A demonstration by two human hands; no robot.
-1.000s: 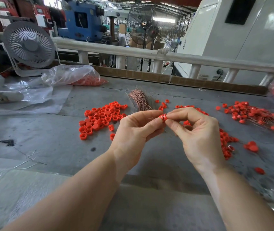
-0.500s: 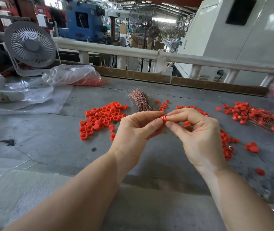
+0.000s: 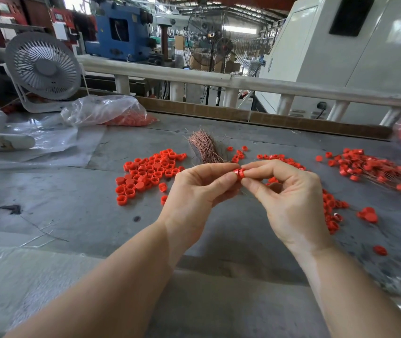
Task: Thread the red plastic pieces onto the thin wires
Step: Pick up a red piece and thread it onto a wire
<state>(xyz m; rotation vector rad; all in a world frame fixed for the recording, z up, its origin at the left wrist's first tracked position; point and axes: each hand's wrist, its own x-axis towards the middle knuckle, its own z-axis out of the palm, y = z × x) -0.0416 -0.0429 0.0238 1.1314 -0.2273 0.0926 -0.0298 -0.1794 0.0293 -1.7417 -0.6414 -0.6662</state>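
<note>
The left hand [image 3: 194,191] and right hand [image 3: 289,196] meet above the bench [image 3: 72,211]. Both pinch one red piece [image 3: 239,173] between their fingertips. Each grip is closed on it.

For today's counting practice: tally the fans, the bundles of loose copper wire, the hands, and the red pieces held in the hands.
Fans: 2, white desk fan and pedestal fan
Wire bundles: 1
Hands: 2, left hand, right hand
Held red pieces: 1
Total: 6
</note>
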